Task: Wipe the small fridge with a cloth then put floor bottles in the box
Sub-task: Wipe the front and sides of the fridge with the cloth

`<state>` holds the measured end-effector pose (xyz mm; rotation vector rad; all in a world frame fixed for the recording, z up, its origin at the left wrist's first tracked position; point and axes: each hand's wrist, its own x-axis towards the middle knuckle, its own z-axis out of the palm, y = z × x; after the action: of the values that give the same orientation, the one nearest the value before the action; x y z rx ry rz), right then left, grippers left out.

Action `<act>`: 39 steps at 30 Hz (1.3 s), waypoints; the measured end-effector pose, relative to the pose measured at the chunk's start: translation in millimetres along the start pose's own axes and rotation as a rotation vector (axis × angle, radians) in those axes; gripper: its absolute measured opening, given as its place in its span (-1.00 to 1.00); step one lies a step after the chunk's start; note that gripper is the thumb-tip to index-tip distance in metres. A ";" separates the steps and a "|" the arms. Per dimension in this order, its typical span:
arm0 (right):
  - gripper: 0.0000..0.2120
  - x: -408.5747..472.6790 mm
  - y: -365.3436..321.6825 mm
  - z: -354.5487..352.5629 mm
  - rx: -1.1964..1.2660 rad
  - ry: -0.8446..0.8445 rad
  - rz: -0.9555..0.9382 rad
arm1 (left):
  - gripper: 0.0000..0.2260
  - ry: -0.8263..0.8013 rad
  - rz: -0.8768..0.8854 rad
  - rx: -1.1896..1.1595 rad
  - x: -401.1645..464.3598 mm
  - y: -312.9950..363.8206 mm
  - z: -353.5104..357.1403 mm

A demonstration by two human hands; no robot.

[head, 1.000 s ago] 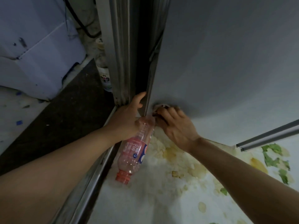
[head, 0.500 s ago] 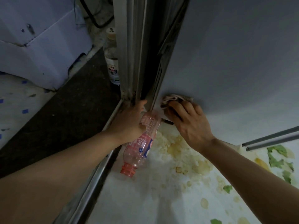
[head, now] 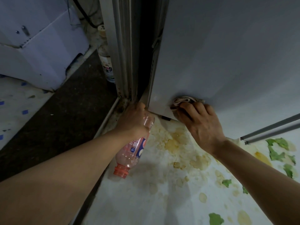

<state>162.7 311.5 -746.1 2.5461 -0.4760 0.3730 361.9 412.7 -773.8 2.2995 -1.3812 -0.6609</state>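
The small fridge shows its pale grey side panel on the right. My right hand presses a folded pinkish cloth against the panel's bottom edge, fingers curled over the cloth. My left hand grips a clear pink plastic bottle by its base, its orange neck pointing down and toward me just above the floor. A second bottle with a white label stands upright behind the metal door frame. A white cardboard box sits at the upper left.
A metal sliding-door frame stands between the fridge and the dark floor strip. The stained floor covering has yellow and green patterns. A grey metal bar slants at the right. A black cable hangs behind.
My right hand has slid the cloth rightward along the fridge's bottom edge, away from the corner. My left hand keeps the same hold on the pink bottle. The camera has shifted slightly.
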 end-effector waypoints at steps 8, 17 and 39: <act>-0.65 7.2 -4.5 1.9 0.010 0.030 -0.004 | -0.32 -0.072 0.003 -0.067 -20.2 -17.1 -8.3; -0.69 47.5 -28.0 21.4 0.066 0.193 -0.007 | -0.40 0.046 0.081 -0.122 14.1 -15.4 -35.9; -0.32 -44.1 3.4 74.1 -0.261 -0.174 -0.311 | -0.21 -0.045 0.100 -0.181 9.9 11.2 -21.1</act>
<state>134.0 280.6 -821.3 2.3538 -0.1706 -0.0241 369.9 400.5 -752.5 2.0725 -1.3861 -0.7767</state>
